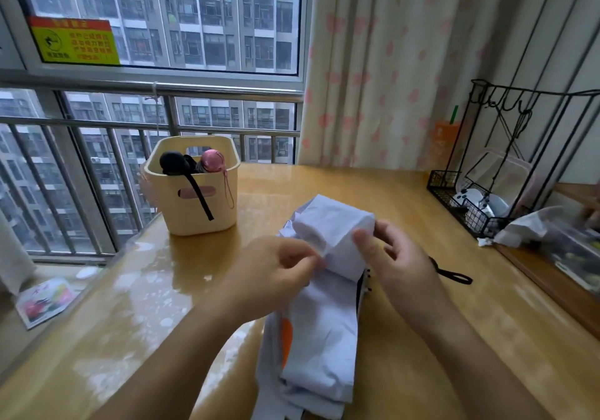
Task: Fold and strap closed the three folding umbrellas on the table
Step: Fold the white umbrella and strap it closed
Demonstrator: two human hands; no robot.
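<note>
A white folding umbrella point(328, 328) with an orange patch lies lengthwise on the wooden table point(406, 198), its canopy loose and bunched. My left hand point(276, 273) pinches a fold of the white fabric at its left side. My right hand point(394, 257) grips the fabric roll near the far end, thumb on top. A black wrist loop point(453, 276) of the umbrella pokes out to the right behind my right hand. A cream plastic basket point(194, 205) at the back left holds a black umbrella point(177, 161) and a pink umbrella point(212, 159), handles up.
A black wire rack point(506, 172) with containers stands at the right edge, with a white plastic bag point(526, 226) beside it. A window with a metal railing point(130, 124) runs along the table's left side, a curtain point(406, 62) behind. A printed packet point(43, 301) lies on the sill.
</note>
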